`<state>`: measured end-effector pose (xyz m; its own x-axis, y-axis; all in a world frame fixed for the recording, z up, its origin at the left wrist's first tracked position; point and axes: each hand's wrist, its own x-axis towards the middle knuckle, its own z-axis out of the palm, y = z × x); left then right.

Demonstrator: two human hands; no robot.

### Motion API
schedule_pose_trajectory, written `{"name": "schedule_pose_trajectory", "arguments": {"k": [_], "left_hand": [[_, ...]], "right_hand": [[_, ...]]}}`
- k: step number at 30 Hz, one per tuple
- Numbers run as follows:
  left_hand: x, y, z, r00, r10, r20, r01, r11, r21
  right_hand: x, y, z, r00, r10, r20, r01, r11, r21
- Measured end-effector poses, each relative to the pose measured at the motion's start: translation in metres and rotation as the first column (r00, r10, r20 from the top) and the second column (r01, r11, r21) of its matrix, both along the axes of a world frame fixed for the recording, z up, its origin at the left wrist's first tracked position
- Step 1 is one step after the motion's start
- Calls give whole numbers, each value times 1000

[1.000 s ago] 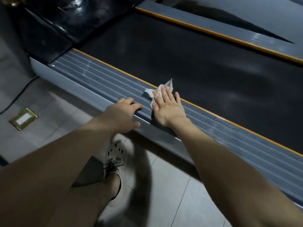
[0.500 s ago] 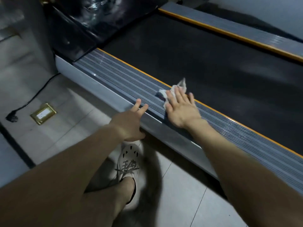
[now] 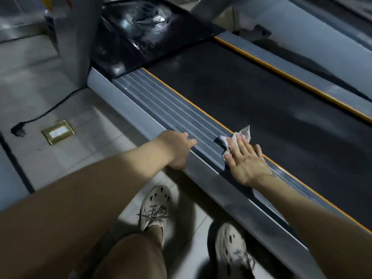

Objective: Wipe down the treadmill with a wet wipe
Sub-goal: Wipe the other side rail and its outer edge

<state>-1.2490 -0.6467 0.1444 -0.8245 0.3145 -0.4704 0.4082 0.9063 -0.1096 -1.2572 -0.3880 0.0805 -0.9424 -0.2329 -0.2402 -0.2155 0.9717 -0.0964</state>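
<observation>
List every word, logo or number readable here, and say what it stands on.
No text here can be read.
Emblem on the black motor cover: chrome badge, blurred, no letters to make out.
Label on the brass floor plate: white patch, too small to read.
Shoes and wipe: no print visible.

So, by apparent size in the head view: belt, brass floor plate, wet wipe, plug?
1. Belt, largest.
2. Brass floor plate and wet wipe look alike; the right hand covers part of the wipe.
3. Plug, smallest.
</observation>
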Motion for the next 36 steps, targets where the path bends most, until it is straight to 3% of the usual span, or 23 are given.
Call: {"name": "schedule_pose_trajectory", "arguments": {"k": [4,7,9,13,17,21,24,27,32,34,36], "left_hand": [[-1,-1,8,999,40,-18,-38,995,94],[-3,-21,-3,988,156,-15,-146,950,275],[-2,-40,-20,972,218,-88,-164,897,411],[-8,-78,-57,885,380,-270,-206,838,505],[-40,-113,-61,827,502,-253,-363,821,441],[-81,-135,-41,792,600,-109,-507,747,430],[-94,-138,-37,782,619,-74,-537,729,425],[-92,-134,-36,779,620,-97,-521,725,451],[-85,-134,-38,774,630,-67,-514,687,514],[-81,-134,-38,762,646,-46,-528,662,532],[-82,-133,-39,760,649,-40,-532,657,534]], "right_hand": [[-67,-79,-2,992,127,27,-125,991,-56],[-100,-117,-2,979,194,57,-192,980,-52],[-92,-98,0,968,248,45,-246,968,-42],[-35,-28,2,949,312,-41,-313,950,-14],[-41,-35,0,936,351,-38,-349,936,49],[-125,-145,-2,923,382,-49,-384,920,-72],[-170,-214,1,898,439,-16,-439,897,-45],[-167,-188,0,869,493,-31,-494,869,-20],[-81,-55,9,824,562,-67,-553,825,115],[-84,-57,11,822,569,-40,-560,818,128],[-117,-105,7,815,567,-123,-566,823,45]]}}
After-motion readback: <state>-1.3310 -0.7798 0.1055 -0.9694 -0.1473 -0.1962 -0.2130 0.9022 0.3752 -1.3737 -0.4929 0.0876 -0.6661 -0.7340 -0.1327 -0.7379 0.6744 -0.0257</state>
